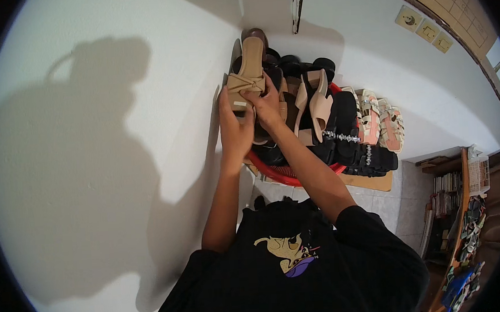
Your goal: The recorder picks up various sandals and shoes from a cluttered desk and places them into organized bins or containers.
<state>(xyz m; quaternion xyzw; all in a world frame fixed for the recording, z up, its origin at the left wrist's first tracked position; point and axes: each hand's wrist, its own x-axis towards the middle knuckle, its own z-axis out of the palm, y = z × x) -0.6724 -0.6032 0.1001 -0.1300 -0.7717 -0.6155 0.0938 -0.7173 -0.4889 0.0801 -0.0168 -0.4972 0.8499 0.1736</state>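
Note:
Both my hands are on a tan slide sandal (pixel 252 54) with a knotted strap, its insole facing up. My left hand (pixel 236 135) grips it along the left side near the lower end. On the opposite side, my right hand (pixel 268 108) holds the edge by the strap, its thumb over the front part. Beneath and beside it, a red basket (pixel 274 176) is heaped with footwear. Pale pink heeled slides (pixel 320 110) lie to the right of my hands, near black sandals with jewelled straps (pixel 346 113). A dark brown shoe (pixel 256 36) shows behind the tan sandal.
Cream and pink strappy sandals (pixel 369 116) sit at the pile's right side. A white wall (pixel 90 166) stands close on the left. Wall sockets (pixel 408 19) and a shelf with cardboard boxes (pixel 452 6) are upper right; a wooden rack (pixel 461 200) with a white wire basket (pixel 479 175) is lower right.

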